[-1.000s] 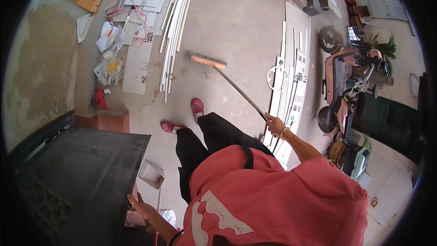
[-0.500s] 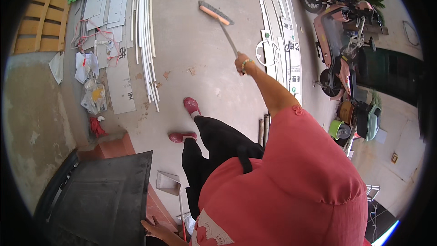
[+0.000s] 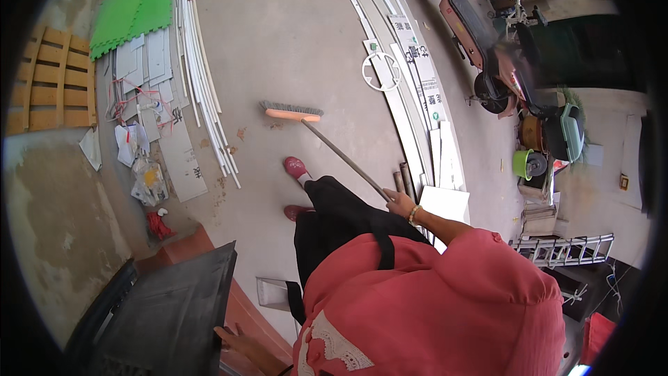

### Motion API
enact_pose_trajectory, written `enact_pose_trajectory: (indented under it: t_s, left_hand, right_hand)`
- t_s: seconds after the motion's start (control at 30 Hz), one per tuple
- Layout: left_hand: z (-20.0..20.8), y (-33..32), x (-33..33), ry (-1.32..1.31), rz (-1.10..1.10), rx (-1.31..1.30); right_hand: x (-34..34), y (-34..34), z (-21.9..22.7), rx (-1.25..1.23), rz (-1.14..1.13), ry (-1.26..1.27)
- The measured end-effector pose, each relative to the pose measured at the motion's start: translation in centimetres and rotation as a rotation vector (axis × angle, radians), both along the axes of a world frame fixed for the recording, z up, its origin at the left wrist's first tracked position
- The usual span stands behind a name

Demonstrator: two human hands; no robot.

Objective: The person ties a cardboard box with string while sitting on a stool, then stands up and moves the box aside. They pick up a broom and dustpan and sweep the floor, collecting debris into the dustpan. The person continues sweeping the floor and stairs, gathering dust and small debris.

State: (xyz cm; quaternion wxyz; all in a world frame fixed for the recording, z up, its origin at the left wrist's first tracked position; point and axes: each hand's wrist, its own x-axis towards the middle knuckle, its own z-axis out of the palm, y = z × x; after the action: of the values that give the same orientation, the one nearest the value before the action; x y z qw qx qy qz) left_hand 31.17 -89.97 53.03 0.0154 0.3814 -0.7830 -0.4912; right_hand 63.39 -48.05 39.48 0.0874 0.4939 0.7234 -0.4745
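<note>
My right hand (image 3: 400,205) is closed round the long handle of a push broom (image 3: 344,155), close to my right hip. Its orange head (image 3: 285,115) with grey bristles lies on the concrete floor ahead of my feet. At the lower left, my left hand (image 3: 236,341) grips the near edge of a dark, dusty panel (image 3: 163,306); some of its fingers are hidden behind that edge. Beside my leg sits a grey dustpan (image 3: 273,294), partly covered by my clothing.
White pipes (image 3: 202,76), board offcuts and a green foam mat (image 3: 133,14) lie along the left. White panels (image 3: 410,76) with a white ring (image 3: 381,72) line the right. Farther right stand a pink electric scooter (image 3: 476,21), a green bucket (image 3: 522,164) and a ladder (image 3: 563,249).
My right hand has drawn back toward my body, pulling the broom head nearer and to the left. My left hand stays at the dark panel's edge. The view has shifted.
</note>
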Motion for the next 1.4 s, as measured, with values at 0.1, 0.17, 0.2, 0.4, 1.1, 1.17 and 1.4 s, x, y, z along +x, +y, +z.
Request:
enact_pose_trajectory:
  t_s: [0.1,0.17,0.2,0.4,1.1,1.17,1.4]
  left_hand:
    - [-2.9,-2.1,2.8,-0.158,-0.034,0.165]
    - [-4.4,-1.8,4.8,-0.313,-0.078,0.291]
    - [-5.1,-1.5,5.7,-0.396,-0.108,0.347]
    - [-7.4,2.5,13.8,-0.729,-0.226,0.389]
    - [-2.4,29.7,12.7,-0.611,-0.567,0.368]
    - [-4.2,27.2,12.9,-0.656,-0.61,0.401]
    - [-7.0,22.2,14.1,-0.749,-0.549,0.345]
  right_hand:
    - [-4.2,2.2,4.7,-0.278,-0.256,-0.09]
    - [-5.3,5.2,4.5,-0.305,-0.341,-0.083]
    - [-5.6,7.0,4.3,-0.263,-0.368,-0.087]
    - [-7.9,24.2,-1.8,0.054,-0.265,-0.088]
    - [-13.9,38.5,-9.7,-0.045,0.022,-0.324]
    - [-8.8,32.8,-8.8,-0.16,-0.012,-0.322]
    - [0.3,24.8,3.3,-0.663,-0.312,-0.157]
